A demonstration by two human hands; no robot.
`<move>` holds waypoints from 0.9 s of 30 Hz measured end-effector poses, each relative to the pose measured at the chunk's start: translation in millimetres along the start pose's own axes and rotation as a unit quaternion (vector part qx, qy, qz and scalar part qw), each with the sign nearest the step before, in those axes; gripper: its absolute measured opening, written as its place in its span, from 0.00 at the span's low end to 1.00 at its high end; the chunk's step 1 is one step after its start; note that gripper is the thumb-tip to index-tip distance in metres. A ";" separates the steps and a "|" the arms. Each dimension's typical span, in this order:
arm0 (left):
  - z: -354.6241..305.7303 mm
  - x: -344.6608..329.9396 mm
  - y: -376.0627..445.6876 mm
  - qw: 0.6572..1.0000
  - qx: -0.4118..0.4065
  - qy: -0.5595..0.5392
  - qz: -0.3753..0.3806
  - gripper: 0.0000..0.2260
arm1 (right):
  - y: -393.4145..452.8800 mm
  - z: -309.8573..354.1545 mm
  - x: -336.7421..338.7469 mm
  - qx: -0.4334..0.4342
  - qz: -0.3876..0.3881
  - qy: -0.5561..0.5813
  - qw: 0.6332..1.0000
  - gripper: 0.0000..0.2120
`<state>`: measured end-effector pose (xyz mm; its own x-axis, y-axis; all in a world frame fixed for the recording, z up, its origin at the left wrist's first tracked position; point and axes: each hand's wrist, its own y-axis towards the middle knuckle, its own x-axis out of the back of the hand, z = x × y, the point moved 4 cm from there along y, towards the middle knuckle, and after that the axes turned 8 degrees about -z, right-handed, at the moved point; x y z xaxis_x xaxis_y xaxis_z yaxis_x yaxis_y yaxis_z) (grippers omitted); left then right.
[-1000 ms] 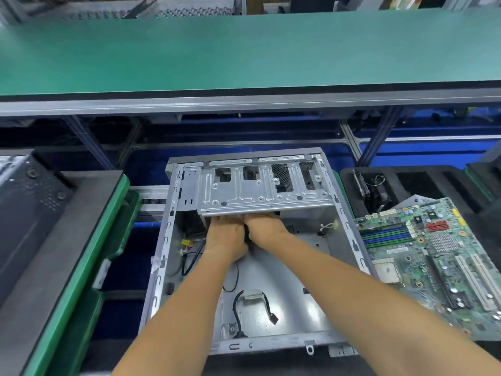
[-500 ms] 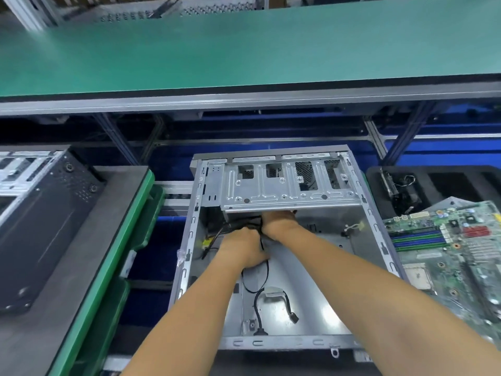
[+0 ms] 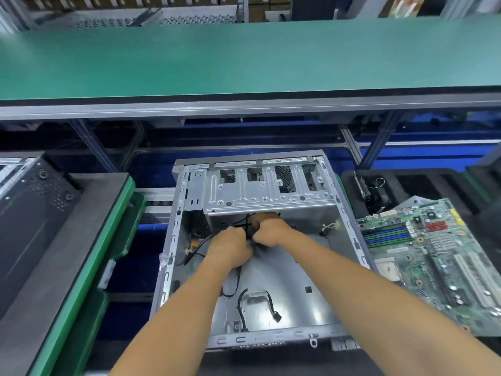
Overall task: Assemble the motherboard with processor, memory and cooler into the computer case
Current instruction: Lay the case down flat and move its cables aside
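One computer case (image 3: 173, 256) (open), one motherboard (image 3: 433, 256) beside, two hands gripping cables (image 3: 245, 225).

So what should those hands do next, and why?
Probably draw the black cables aside, toward the case wall. Both the left hand and right hand grip them over the case floor, where the motherboard, still outside, must sit.

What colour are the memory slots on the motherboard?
Blue and green memory slots on the motherboard, head view.

fingertips hidden, motherboard (image 3: 433, 261) cut off right
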<state>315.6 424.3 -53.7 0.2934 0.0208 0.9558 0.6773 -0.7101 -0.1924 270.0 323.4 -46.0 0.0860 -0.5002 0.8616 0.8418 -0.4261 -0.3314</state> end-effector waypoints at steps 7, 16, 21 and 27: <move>-3.2 16.3 14.4 0.943 0.120 -0.281 -0.131 0.03 | -21.7 -9.4 -0.6 -0.078 0.095 0.161 0.979 0.06; 14.3 13.0 15.4 0.849 0.189 -0.471 -0.148 0.04 | -15.3 -4.9 1.6 -0.139 0.042 0.357 0.923 0.12; 15.0 2.0 21.2 0.906 0.137 -0.395 -0.056 0.09 | -19.5 -0.3 -6.8 -0.103 0.093 0.330 0.934 0.05; 18.9 -2.5 27.6 0.925 0.171 -0.324 -0.107 0.07 | -20.9 7.2 -12.4 -0.045 0.139 0.273 0.951 0.05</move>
<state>346.4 417.9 -65.6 0.3959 0.6301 0.6680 0.9074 -0.3799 -0.1796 255.2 343.9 -47.0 -0.0115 -0.9093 0.4160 0.7752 -0.2709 -0.5706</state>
